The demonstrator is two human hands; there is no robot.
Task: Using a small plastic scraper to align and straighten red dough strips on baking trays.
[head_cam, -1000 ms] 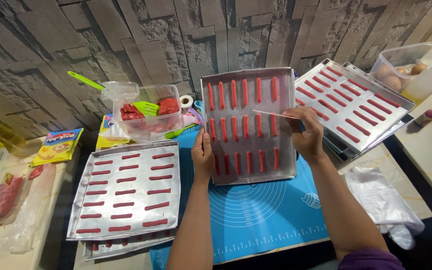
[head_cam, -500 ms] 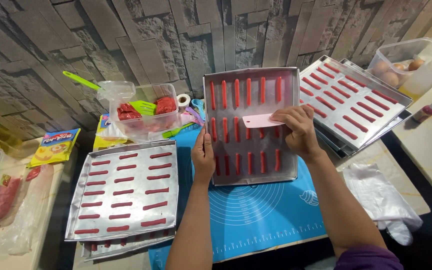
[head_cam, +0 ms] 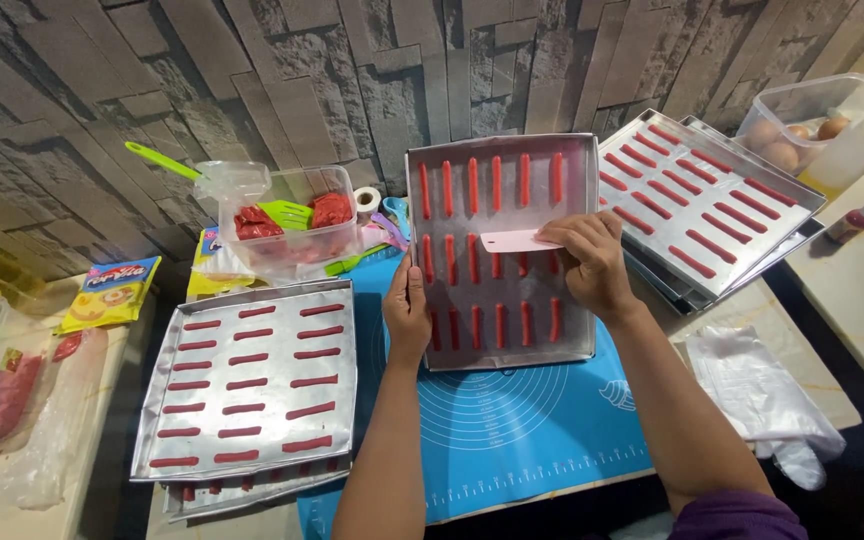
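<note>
The left hand point(head_cam: 408, 312) rests flat against the left edge of a metal baking tray point(head_cam: 577, 345), fingers extended, gripping nothing. The right hand point(head_cam: 592, 262) is closed around a pale pink scraper point(head_cam: 512, 241), pinched between thumb and fingers, its blade lying across the tray's middle row of red dough sticks point(head_cam: 473, 258). The tray sits on a blue silicone mat point(head_cam: 512, 420) near the table's middle. A second filled tray point(head_cam: 252, 385) lies toward the left front corner, another point(head_cam: 712, 205) toward the right back edge. A clear tub of red dough point(head_cam: 292, 225) stands at the back left.
</note>
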